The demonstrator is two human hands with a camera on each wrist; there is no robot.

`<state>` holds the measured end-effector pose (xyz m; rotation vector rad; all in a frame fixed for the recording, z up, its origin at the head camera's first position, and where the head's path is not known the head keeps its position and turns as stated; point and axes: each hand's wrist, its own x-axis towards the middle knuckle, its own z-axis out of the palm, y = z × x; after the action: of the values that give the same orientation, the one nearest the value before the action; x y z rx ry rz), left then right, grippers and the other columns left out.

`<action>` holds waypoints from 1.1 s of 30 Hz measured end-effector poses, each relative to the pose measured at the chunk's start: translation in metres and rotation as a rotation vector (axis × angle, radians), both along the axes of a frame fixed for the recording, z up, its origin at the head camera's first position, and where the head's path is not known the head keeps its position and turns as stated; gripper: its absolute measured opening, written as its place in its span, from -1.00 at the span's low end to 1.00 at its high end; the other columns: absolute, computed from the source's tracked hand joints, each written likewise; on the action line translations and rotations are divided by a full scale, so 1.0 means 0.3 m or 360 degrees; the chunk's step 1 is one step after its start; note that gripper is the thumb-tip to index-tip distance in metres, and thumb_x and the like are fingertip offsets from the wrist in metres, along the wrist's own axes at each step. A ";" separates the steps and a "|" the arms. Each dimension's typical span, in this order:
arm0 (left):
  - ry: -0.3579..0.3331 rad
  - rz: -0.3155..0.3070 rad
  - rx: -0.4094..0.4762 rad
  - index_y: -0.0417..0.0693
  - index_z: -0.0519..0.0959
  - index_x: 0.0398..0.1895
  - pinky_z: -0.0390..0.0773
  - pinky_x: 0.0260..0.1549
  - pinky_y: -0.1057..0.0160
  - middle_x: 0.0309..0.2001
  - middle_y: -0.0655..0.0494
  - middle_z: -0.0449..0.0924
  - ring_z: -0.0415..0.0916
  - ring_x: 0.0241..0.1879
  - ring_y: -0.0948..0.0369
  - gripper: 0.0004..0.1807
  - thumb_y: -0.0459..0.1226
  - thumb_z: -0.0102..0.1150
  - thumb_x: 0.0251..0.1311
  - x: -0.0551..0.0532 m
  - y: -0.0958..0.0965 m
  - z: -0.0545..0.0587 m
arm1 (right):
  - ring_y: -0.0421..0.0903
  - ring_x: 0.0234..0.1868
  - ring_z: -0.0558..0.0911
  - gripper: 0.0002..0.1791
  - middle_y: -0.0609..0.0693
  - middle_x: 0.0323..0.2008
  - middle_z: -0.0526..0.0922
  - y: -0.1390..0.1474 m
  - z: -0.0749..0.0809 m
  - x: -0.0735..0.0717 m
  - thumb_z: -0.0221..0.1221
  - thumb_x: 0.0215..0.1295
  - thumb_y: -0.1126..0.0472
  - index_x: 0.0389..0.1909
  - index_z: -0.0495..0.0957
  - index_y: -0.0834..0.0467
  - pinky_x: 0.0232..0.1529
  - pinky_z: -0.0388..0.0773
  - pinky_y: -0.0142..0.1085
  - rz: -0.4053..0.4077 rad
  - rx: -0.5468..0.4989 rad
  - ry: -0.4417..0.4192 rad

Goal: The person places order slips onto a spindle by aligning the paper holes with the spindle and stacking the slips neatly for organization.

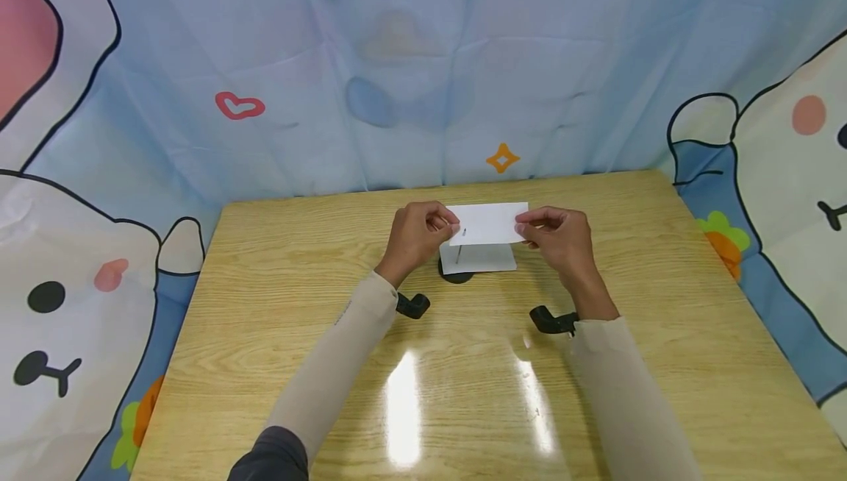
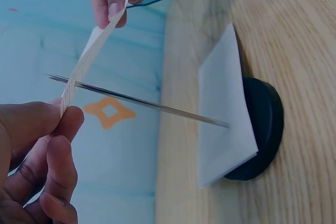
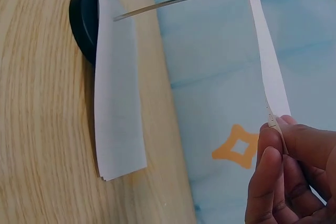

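A receipt spike (image 2: 173, 111) rises from a round black base (image 2: 268, 129). Its point pokes through a white paper slip (image 1: 490, 222) near the slip's left end, high on the shaft. My left hand (image 1: 420, 234) pinches the slip's left edge between thumb and forefinger, close beside the spike. My right hand (image 1: 559, 238) pinches the right edge the same way. Lower down, a small stack of white papers (image 3: 118, 93) lies on the base with the spike through it, reaching out past the base to the right.
All this stands on a wood-grain table (image 1: 298, 260) near its back edge. Behind hangs a light blue curtain (image 1: 410, 76) with cartoon prints. Black wrist camera mounts (image 1: 413, 306) jut inward from both sleeves. Light glares off the tabletop in front.
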<state>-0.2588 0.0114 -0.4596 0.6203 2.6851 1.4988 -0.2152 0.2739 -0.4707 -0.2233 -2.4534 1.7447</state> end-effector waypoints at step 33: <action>-0.0105 0.0011 -0.0074 0.00 0.81 -0.23 0.57 -0.36 0.25 -0.37 0.10 0.76 0.59 -0.42 0.21 -0.96 -0.29 0.40 0.37 -0.002 -0.012 -0.140 | 0.17 -0.28 0.80 -0.86 0.24 -0.19 0.78 -0.028 -0.123 -0.019 0.38 0.43 0.24 -0.11 0.81 0.21 -0.26 0.78 -0.17 0.0008 0.0255 -0.0136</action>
<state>-0.2593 0.0077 -0.5017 0.5500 2.6670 1.4277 -0.2209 0.2655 -0.5076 -0.2807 -2.6396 1.5613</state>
